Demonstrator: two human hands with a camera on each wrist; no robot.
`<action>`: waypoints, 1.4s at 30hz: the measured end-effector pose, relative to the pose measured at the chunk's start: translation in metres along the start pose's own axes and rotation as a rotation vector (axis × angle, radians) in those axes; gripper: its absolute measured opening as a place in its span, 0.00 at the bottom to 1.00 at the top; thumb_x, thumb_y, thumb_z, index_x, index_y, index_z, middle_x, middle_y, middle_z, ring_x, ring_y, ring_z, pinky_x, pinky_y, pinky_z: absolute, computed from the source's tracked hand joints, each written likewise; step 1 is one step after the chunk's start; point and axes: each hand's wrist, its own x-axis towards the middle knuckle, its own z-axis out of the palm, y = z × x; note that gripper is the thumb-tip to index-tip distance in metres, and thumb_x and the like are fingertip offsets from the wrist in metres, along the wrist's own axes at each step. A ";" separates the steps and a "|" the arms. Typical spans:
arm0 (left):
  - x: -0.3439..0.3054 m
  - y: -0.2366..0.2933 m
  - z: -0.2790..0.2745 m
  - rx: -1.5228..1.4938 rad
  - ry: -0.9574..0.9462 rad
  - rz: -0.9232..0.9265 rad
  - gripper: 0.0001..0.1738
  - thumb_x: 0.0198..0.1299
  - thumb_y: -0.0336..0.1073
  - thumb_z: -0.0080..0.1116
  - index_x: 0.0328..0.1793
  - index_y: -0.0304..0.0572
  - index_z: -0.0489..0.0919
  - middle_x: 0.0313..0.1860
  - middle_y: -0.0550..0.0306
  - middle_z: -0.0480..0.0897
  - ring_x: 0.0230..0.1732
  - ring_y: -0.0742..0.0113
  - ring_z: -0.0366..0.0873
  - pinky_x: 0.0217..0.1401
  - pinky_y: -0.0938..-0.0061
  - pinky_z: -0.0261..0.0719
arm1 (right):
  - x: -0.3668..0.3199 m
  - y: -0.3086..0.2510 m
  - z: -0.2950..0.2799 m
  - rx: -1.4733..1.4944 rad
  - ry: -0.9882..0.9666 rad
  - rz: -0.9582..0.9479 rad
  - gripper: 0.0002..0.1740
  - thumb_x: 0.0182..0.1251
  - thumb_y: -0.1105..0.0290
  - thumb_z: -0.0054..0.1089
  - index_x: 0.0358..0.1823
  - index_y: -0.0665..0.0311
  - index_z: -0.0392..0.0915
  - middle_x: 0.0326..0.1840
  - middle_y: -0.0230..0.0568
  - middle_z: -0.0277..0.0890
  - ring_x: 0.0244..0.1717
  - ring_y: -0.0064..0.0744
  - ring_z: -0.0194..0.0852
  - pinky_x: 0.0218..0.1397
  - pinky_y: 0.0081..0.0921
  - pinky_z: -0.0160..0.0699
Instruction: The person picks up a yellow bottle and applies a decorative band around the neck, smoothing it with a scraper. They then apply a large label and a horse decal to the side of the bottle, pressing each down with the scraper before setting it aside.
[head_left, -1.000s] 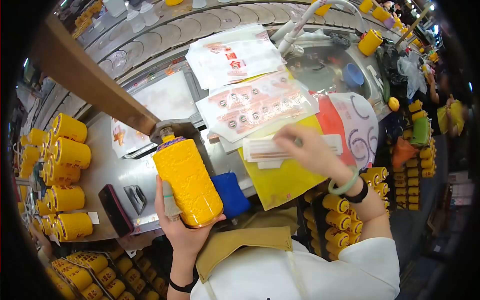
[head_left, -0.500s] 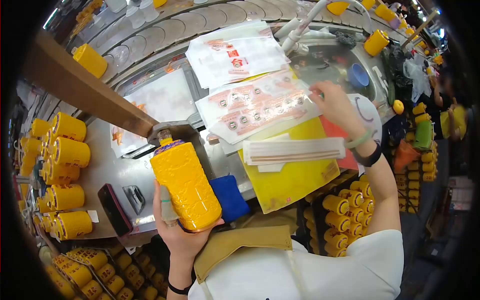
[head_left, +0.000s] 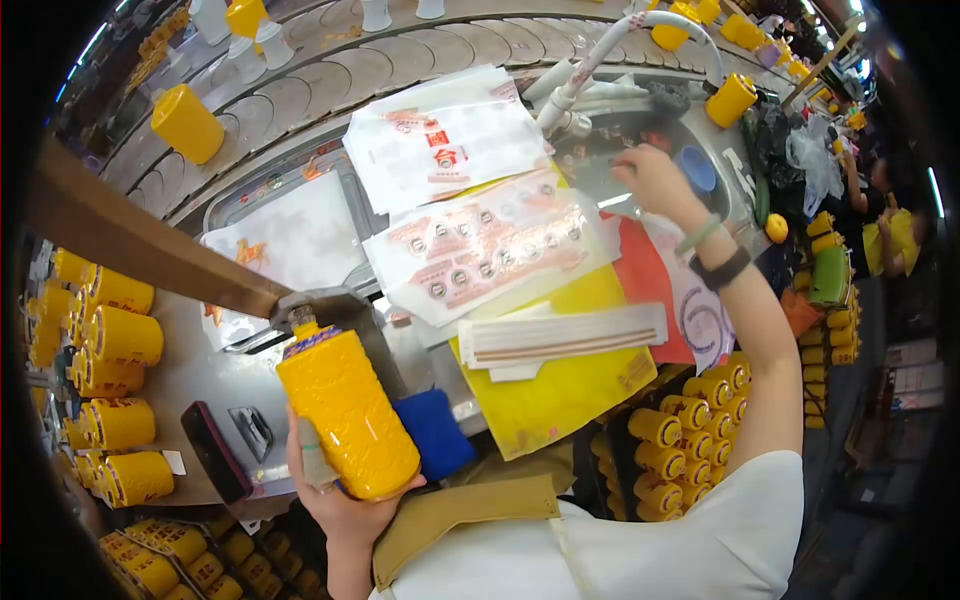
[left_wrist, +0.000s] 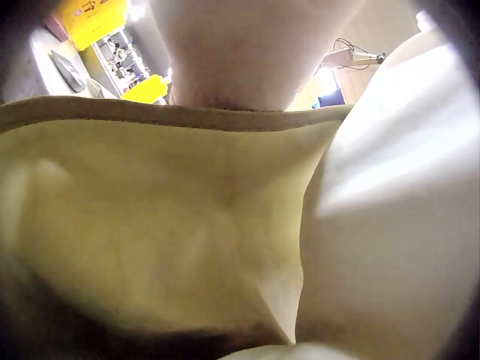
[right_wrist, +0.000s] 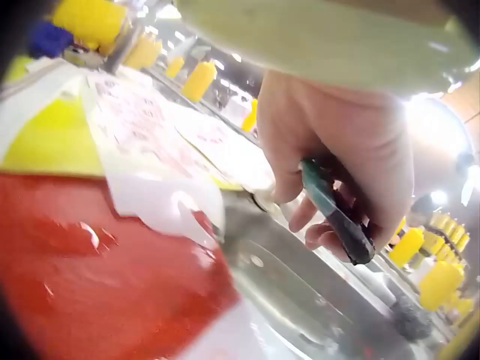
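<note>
My left hand (head_left: 345, 515) grips the lower part of a yellow embossed bottle (head_left: 350, 415), which leans with its clear neck up at a wooden-handled metal bracket (head_left: 345, 320). A beige piece with a pale green band (head_left: 316, 455) lies between my fingers and the bottle's side. My right hand (head_left: 655, 180) is over the near side of the metal sink (head_left: 605, 150). In the right wrist view, its fingers curl round a short black and green tool (right_wrist: 337, 214), whose kind I cannot tell. An apron (left_wrist: 157, 225) fills most of the left wrist view.
White printed sheets (head_left: 440, 140) and a stack of narrow strips (head_left: 565, 335) lie on a yellow sheet (head_left: 540, 410), beside a red sheet (head_left: 640, 280). A blue cloth (head_left: 435, 435) lies right of the bottle. A phone (head_left: 215, 450) and several yellow bottles (head_left: 125, 335) stand left.
My right hand has moved from above the strips, away and right, to the sink. The bottle stays in my left hand; the head view has shifted slightly.
</note>
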 end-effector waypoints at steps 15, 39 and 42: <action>-0.010 -0.017 0.003 0.109 0.001 0.030 0.79 0.30 0.73 0.88 0.84 0.36 0.60 0.77 0.41 0.66 0.76 0.42 0.69 0.80 0.45 0.66 | 0.141 0.176 0.067 -0.667 -0.047 0.119 0.14 0.75 0.64 0.55 0.54 0.45 0.87 0.56 0.37 0.81 0.61 0.43 0.84 0.56 0.47 0.87; 0.000 -0.022 -0.004 -0.175 -0.029 0.100 0.76 0.36 0.54 0.93 0.86 0.29 0.57 0.83 0.31 0.64 0.76 0.42 0.74 0.73 0.57 0.79 | -0.114 -0.254 -0.058 0.616 0.219 -0.583 0.10 0.55 0.85 0.72 0.38 0.64 0.87 0.37 0.39 0.83 0.41 0.41 0.80 0.45 0.33 0.77; -0.005 -0.030 -0.003 -0.454 -0.174 -0.132 0.78 0.35 0.54 0.93 0.88 0.30 0.54 0.85 0.31 0.61 0.80 0.41 0.69 0.78 0.54 0.73 | -0.126 -0.286 -0.065 0.694 0.100 -0.675 0.11 0.55 0.84 0.73 0.38 0.63 0.87 0.35 0.39 0.83 0.39 0.42 0.79 0.44 0.33 0.77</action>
